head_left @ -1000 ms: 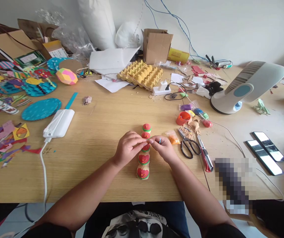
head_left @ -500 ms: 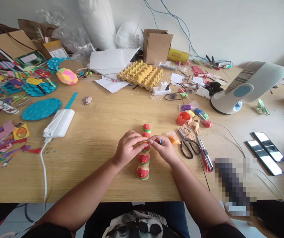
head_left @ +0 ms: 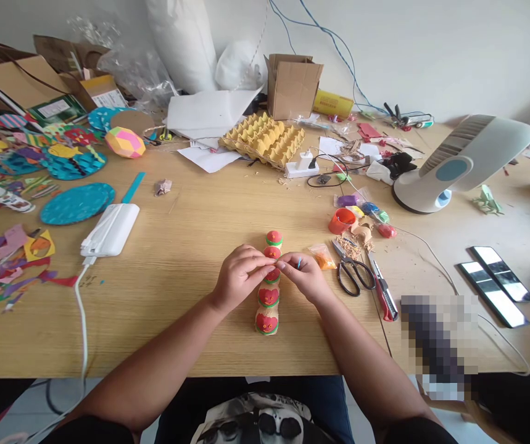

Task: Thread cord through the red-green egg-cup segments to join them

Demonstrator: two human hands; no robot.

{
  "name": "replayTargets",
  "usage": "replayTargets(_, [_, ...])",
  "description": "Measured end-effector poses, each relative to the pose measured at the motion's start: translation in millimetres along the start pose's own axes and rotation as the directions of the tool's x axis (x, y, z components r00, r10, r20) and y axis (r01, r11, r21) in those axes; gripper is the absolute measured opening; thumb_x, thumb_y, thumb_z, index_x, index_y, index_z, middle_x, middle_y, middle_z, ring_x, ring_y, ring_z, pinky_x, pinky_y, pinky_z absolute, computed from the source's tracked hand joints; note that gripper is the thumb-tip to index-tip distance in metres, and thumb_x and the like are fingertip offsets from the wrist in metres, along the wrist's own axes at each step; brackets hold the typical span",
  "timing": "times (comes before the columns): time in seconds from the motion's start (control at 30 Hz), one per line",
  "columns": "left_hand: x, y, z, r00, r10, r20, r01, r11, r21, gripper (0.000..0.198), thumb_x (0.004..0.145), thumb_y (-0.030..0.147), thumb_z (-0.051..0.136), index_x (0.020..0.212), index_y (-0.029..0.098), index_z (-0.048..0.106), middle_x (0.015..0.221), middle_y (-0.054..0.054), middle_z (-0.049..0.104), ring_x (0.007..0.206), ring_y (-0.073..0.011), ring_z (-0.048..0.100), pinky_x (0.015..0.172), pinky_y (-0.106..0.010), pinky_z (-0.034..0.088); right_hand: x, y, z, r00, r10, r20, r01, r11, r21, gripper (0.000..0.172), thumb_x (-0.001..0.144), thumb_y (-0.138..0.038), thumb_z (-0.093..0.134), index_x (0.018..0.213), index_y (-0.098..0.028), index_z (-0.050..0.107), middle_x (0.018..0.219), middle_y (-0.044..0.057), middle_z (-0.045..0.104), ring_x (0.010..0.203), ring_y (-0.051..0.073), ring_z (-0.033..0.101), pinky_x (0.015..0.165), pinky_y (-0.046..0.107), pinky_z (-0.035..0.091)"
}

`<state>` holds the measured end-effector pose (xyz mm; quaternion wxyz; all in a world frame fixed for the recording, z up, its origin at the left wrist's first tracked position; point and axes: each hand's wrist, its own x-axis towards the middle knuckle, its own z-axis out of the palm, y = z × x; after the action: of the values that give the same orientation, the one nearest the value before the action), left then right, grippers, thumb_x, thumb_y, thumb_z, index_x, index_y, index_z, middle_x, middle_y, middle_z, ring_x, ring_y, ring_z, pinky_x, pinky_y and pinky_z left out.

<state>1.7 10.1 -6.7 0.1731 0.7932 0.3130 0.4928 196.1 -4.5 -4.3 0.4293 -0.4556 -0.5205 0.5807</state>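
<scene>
A strip of egg-carton cups (head_left: 267, 298), painted red with green rims and small yellow-eyed faces, runs lengthwise on the table before me. Over its upper middle part, the fingertips of both hands meet. My left hand (head_left: 242, 277) is closed in a pinch, thumb against index finger; whatever lies between them is too small to make out. My right hand (head_left: 305, 275) is closed too, and a thin blue stick (head_left: 299, 263) pokes out between its fingers. The stick's other end is hidden. Part of the strip's middle is covered by the fingers.
Scissors (head_left: 355, 271), a red cutter knife (head_left: 384, 290) and an orange clay packet (head_left: 322, 256) lie to the right. Beyond are a red cup (head_left: 342, 220) and a white fan (head_left: 454, 163). A white power bank (head_left: 111, 230) and paper scraps (head_left: 10, 265) are at left.
The fingertips of both hands have shifted slightly; the left index finger and thumb are closer together at the right fingertips. The egg-carton strip has stayed in place.
</scene>
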Motion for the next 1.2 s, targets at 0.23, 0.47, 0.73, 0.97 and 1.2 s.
replayTargets(0.23, [1.0, 0.8, -1.3, 1.000, 0.011, -0.012, -0.012, 1.000, -0.004, 0.007, 0.090, 0.017, 0.071, 0.095, 0.022, 0.075, 0.083, -0.002, 0.073, 0.079, -0.0153, 0.063, 0.073, -0.031, 0.053, -0.3, 0.9, 0.1, 1.000, 0.001, 0.011, -0.002, 0.999, 0.036, 0.040, 0.077, -0.057, 0.078, 0.081, -0.018, 0.072, 0.072, 0.001, 0.065, 0.068, 0.013, 0.053, 0.064, 0.027, 0.042])
replayTargets(0.47, [2.0, 1.0, -0.2, 1.000, 0.010, -0.020, -0.010, 1.000, -0.006, 0.012, 0.088, 0.019, 0.074, 0.100, 0.021, 0.074, 0.087, -0.003, 0.074, 0.082, -0.0154, 0.063, 0.077, -0.031, 0.053, 0.7, 2.3, -0.2, 1.000, 0.015, 0.007, -0.015, 0.999, 0.040, 0.043, 0.074, -0.058, 0.080, 0.082, -0.017, 0.071, 0.069, 0.000, 0.062, 0.065, 0.013, 0.052, 0.061, 0.026, 0.041])
replayTargets(0.73, [2.4, 2.4, -2.6, 0.997, -0.082, 0.007, 0.083, 0.992, -0.099, 0.014, 0.093, 0.016, 0.067, 0.102, 0.022, 0.076, 0.088, -0.003, 0.072, 0.084, -0.0144, 0.064, 0.079, -0.029, 0.054, 0.3, -2.2, 0.0, 1.000, 0.014, -0.016, -0.013, 0.998, 0.055, 0.043, 0.073, -0.059, 0.080, 0.079, -0.018, 0.069, 0.069, -0.001, 0.061, 0.065, 0.012, 0.048, 0.061, 0.026, 0.040])
replayTargets(0.97, [0.6, -1.2, -1.0, 0.997, -0.074, 0.021, 0.076, 0.987, -0.142, 0.011, 0.090, 0.017, 0.072, 0.098, 0.022, 0.076, 0.087, -0.002, 0.072, 0.083, -0.0140, 0.064, 0.078, -0.029, 0.054, 1.2, -3.8, -0.8, 1.000, 0.001, 0.011, -0.001, 0.997, 0.076, 0.041, 0.075, -0.056, 0.078, 0.079, -0.017, 0.068, 0.063, -0.003, 0.054, 0.058, 0.009, 0.040, 0.058, 0.026, 0.035])
replayTargets(1.2, [1.9, 1.3, -2.3, 0.998, -0.068, -0.007, 0.067, 0.994, -0.087, 0.012, 0.089, 0.017, 0.073, 0.100, 0.022, 0.074, 0.089, -0.003, 0.072, 0.085, -0.0145, 0.064, 0.079, -0.030, 0.053, 0.3, -2.5, -0.8, 1.000, -0.006, 0.031, 0.004, 0.998, 0.065, 0.039, 0.078, -0.054, 0.076, 0.079, -0.016, 0.067, 0.063, -0.003, 0.054, 0.058, 0.009, 0.040, 0.058, 0.025, 0.035])
